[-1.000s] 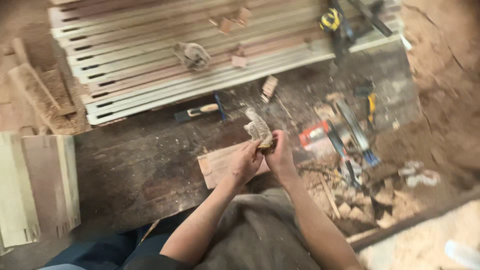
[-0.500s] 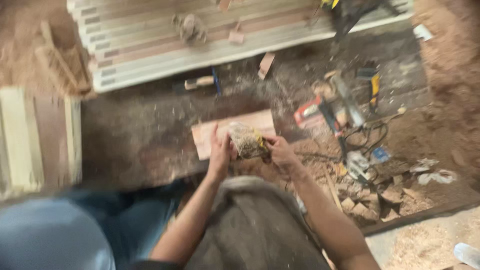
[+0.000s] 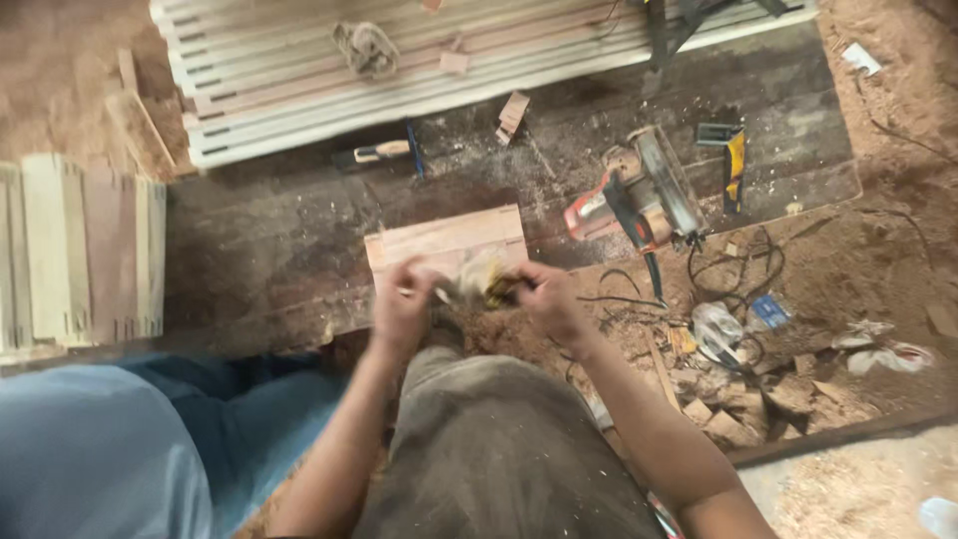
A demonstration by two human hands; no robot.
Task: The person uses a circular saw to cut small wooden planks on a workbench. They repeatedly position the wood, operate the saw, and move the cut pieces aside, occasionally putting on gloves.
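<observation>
Just below the wooden board (image 3: 446, 238), left hand (image 3: 401, 304) and right hand (image 3: 549, 299) both clamp a crumpled, blurred sheet (image 3: 477, 280); circular saw (image 3: 639, 197) sits beside the board.

Soft, even daylight fills the scene, warm in tone, with no hard shadows and no glare. Motion blur smears both hands (image 3: 479, 294) and the crumpled sheet they grip (its surface cannot be read). The dark workboard (image 3: 299, 240) looks dim beside the pale stacked slats (image 3: 299, 75). The blue cloth (image 3: 100, 449) at lower left is soft and unfocused.
</observation>
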